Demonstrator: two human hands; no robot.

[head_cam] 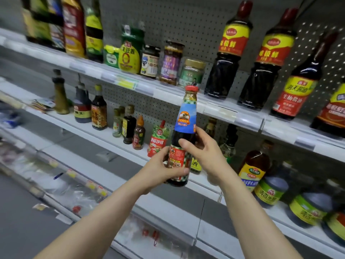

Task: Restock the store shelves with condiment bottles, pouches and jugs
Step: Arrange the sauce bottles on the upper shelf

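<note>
A dark sauce bottle (pixel 183 126) with a red cap, a blue neck label and a red lower label is held upright in front of the middle shelf (pixel 104 135). My left hand (pixel 164 169) grips its lower body from the left, thumb across the front label. My right hand (pixel 203 148) holds its middle from the right, thumb on the dark glass. Just behind the bottle on the left stands a red tomato sauce pouch (pixel 158 141).
Small dark bottles (pixel 128 126) line the middle shelf to the left. The upper shelf (pixel 168 92) carries jars (pixel 170 62) and tall soy sauce bottles (pixel 227 51). Jugs with green and yellow labels (pixel 270 189) fill the lower right. Flat packets lie on the bottom shelf (pixel 78 195).
</note>
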